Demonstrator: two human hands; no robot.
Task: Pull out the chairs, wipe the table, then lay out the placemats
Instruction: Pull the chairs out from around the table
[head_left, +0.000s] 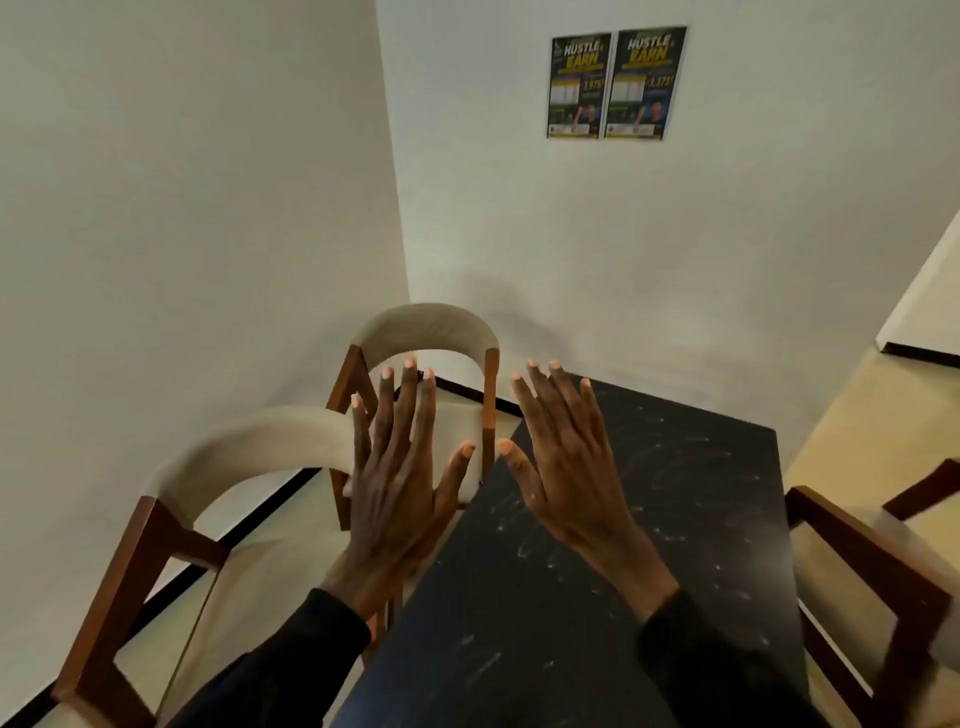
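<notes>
Hands filled the middle of what we saw, both raised over the near left part of the table (649, 519), backs toward the camera. The left hand (400, 483) hung across the table's left edge, its fingers straight and spread and its thumb out to the side, holding nothing. The right hand (566, 467) was over the tabletop just inside that edge, likewise flat and splayed, with nothing in it. The two thumbs came near each other, but we saw a gap between them. Whether either palm touched the table we could not tell. Dark sleeves (717, 670) covered both wrists at the table's near end.

The table was almost black, with pale flecks and streaks across its top, and it ran away from us toward the wall. Along its left side we counted two chairs with brown wooden frames and pale padded curved backs. The far chair (426, 332) stood by the table's far left corner, partly behind the left hand's fingers. The near chair (249, 447) stood beside the left edge, blurred. Close beside the table's right edge a third chair (857, 561) showed a brown wooden frame and a pale seat. On the wall beyond the table's far end, two matching posters (615, 83) hung side by side.
</notes>
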